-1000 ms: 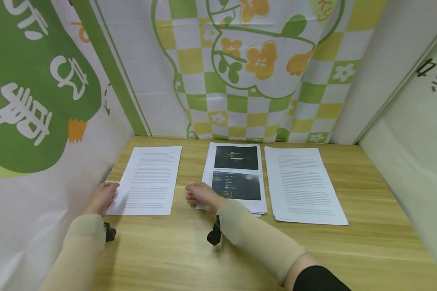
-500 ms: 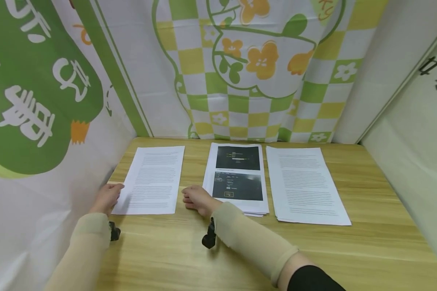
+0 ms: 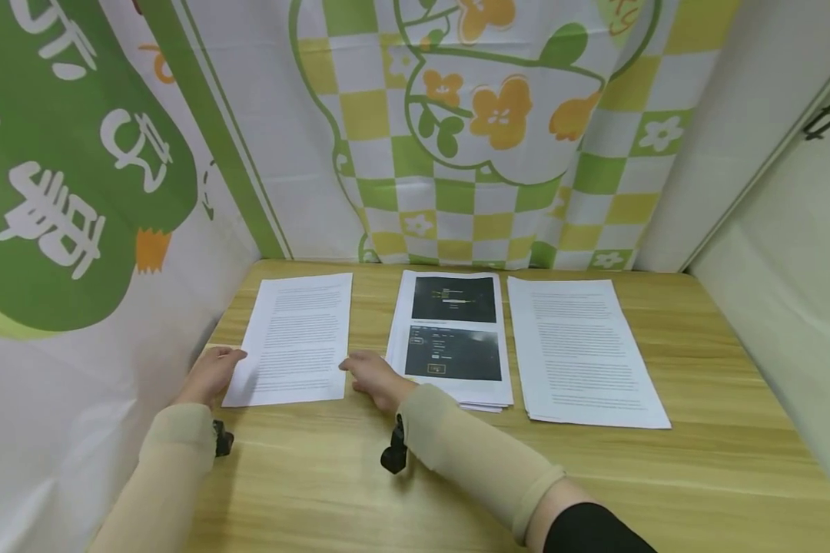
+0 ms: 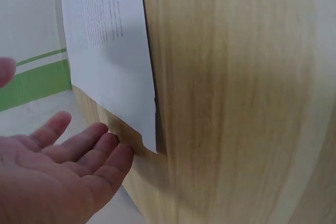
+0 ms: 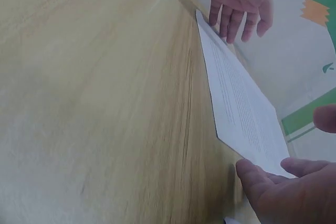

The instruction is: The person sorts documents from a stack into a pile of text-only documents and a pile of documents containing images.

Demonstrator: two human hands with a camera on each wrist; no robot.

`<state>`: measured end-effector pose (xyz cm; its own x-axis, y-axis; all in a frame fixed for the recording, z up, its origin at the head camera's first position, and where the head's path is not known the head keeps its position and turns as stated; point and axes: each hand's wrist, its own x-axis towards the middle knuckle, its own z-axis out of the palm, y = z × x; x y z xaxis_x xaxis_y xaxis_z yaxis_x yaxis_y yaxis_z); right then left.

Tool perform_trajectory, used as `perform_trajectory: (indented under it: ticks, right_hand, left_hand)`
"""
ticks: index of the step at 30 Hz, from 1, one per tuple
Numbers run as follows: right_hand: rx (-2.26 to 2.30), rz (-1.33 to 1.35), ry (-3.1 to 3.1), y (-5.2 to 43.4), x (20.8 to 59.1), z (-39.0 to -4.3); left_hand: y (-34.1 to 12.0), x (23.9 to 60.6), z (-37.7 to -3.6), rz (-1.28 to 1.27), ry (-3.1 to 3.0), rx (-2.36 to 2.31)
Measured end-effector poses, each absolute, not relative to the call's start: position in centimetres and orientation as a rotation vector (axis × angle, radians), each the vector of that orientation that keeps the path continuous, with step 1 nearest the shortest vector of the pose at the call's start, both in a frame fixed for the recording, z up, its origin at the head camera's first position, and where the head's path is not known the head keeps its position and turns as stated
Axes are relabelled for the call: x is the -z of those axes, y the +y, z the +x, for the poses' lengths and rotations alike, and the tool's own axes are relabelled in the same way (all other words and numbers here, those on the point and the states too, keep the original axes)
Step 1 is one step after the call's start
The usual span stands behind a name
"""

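A white sheet of printed text (image 3: pixel 296 338) lies at the left of the wooden table (image 3: pixel 401 476). My left hand (image 3: pixel 213 374) rests beside its near left corner, with straight fingers touching the edge. My right hand (image 3: pixel 370 374) lies at the sheet's near right edge, fingertips against it. In the left wrist view my left hand (image 4: pixel 68 169) is palm-up with straight fingers just short of the sheet's (image 4: pixel 107 45) corner. The right wrist view shows the sheet (image 5: pixel 241 111) between my left hand (image 5: pixel 239 1) and my right hand (image 5: pixel 281 187). Neither hand holds anything.
A stack of pages with two dark pictures (image 3: pixel 451 338) lies in the middle, just right of my right hand. A stack of text pages (image 3: pixel 584 349) lies further right. Printed cloth walls (image 3: pixel 456 130) close the table at the back and on both sides.
The left sheet has slid a little to the right, with my left hand following its edge. My right hand has come off the middle stack's corner and moved left to the sheet's right edge.
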<state>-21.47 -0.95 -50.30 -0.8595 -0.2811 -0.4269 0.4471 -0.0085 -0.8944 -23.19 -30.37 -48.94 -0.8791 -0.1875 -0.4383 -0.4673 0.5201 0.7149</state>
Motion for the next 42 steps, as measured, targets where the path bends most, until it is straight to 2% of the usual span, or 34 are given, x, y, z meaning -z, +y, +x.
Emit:
perform_trajectory:
  ticks: [6, 15, 22, 35, 42]
  right_hand:
    - [1.890, 0.098, 1.736, -1.3, 50.0, -21.4]
    - [1.848, 0.027, 1.708, -1.3, 50.1, -21.0]
    - [1.868, 0.035, 1.701, -1.5, 49.9, -20.9]
    - [2.230, 0.304, 1.699, -2.1, 50.2, -21.9]
    - [1.950, 0.344, 1.998, -2.3, 50.4, -21.5]
  left_hand:
    - [-29.4, 49.0, -23.5, -0.377, 2.395, -1.317]
    - [-29.1, 49.4, -23.4, -0.479, 2.367, -1.440]
    - [-28.8, 49.5, -23.1, -0.382, 2.380, -1.434]
    - [-28.6, 49.3, -22.8, -0.417, 2.423, -1.378]
    - [-28.5, 49.6, -22.8, -0.397, 2.414, -1.398]
